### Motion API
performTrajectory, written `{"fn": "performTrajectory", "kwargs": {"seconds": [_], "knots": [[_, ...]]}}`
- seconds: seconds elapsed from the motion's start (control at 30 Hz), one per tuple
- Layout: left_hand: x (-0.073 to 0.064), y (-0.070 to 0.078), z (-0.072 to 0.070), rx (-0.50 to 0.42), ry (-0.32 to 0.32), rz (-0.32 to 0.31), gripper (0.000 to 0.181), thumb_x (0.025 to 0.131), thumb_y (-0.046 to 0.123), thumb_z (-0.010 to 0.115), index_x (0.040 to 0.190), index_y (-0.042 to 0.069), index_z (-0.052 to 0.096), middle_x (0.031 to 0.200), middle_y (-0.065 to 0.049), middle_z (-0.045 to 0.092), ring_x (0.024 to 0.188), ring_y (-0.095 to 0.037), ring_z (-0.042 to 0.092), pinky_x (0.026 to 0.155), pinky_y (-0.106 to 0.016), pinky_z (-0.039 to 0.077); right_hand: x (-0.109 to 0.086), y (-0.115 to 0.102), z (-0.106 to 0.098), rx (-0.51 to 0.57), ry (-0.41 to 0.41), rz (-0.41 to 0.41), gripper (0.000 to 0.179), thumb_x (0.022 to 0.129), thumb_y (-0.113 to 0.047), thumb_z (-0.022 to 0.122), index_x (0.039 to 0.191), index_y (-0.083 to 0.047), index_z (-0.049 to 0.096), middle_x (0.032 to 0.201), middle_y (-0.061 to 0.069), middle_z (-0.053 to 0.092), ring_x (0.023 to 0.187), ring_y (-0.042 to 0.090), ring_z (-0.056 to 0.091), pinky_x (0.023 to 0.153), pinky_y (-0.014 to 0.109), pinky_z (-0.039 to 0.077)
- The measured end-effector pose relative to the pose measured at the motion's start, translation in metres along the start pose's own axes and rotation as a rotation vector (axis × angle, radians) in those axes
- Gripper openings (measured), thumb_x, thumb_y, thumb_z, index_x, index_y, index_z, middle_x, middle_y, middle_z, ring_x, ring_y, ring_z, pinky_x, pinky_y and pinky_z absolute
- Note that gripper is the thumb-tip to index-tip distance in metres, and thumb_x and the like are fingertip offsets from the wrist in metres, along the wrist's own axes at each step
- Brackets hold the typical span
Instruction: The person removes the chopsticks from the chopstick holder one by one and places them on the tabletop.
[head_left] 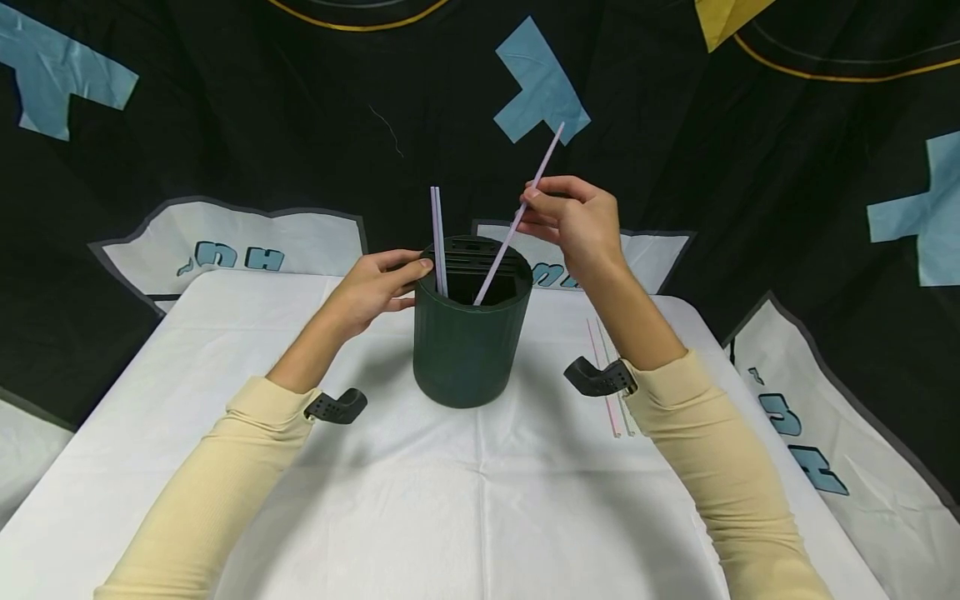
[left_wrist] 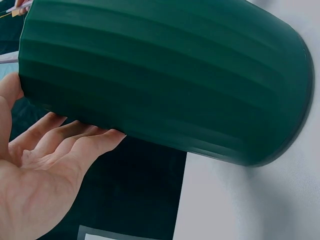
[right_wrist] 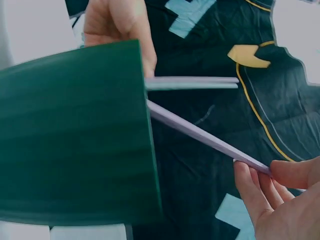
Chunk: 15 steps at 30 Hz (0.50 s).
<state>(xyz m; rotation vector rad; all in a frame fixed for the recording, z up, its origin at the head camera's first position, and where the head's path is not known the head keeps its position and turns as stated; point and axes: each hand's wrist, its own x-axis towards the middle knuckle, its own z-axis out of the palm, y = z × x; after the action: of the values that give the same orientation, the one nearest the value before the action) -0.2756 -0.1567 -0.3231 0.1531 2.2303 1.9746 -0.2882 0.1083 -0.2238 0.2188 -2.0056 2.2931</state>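
Observation:
A dark green round container [head_left: 468, 358] with a slotted insert across the back of its mouth stands upright on the white table. My left hand [head_left: 378, 287] holds its left side, thumb at the rim and fingers along the wall, as the left wrist view also shows. Between thumb and fingertips, my right hand [head_left: 577, 217] pinches a lilac drinking straw [right_wrist: 200, 134] above the container. That straw slants down to the left, its lower end inside the mouth. A pair of straws [head_left: 439, 242], one lilac and one paler, stands inside at the left, near my left thumb.
Several thin straws, among them a pink straw [head_left: 611, 415], lie on the white tablecloth [head_left: 420, 517] under my right wrist. Behind the table hangs a black cloth [head_left: 315, 133] with blue and yellow shapes. Each sleeve cuff carries a black wrist mount [head_left: 337, 407].

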Motion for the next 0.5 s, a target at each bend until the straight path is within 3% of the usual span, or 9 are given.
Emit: {"fn": "performTrajectory", "kwargs": {"seconds": [0.27, 0.5], "knots": [[0.000, 0.000, 0.001, -0.003, -0.002, -0.002, 0.054, 0.100, 0.033, 0.065, 0.145, 0.005, 0.052, 0.141, -0.014, 0.059, 0.124, -0.024, 0.062, 0.103, -0.042, 0.054, 0.002, -0.013, -0.030, 0.050, 0.129, 0.017, 0.022, 0.093, -0.008, 0.072, 0.115, -0.003, 0.070, 0.103, 0.008, 0.073, 0.083, 0.019, 0.075, 0.076, 0.027, 0.062], [0.000, 0.000, 0.001, 0.004, 0.000, 0.005, 0.054, 0.100, 0.033, 0.065, 0.145, 0.005, 0.051, 0.143, -0.014, 0.058, 0.128, -0.027, 0.061, 0.104, -0.043, 0.054, 0.002, -0.019, -0.063, 0.111, 0.209, 0.045, 0.017, 0.091, -0.007, 0.074, 0.108, -0.006, 0.072, 0.101, 0.008, 0.073, 0.081, 0.019, 0.075, 0.072, 0.026, 0.062]]}}
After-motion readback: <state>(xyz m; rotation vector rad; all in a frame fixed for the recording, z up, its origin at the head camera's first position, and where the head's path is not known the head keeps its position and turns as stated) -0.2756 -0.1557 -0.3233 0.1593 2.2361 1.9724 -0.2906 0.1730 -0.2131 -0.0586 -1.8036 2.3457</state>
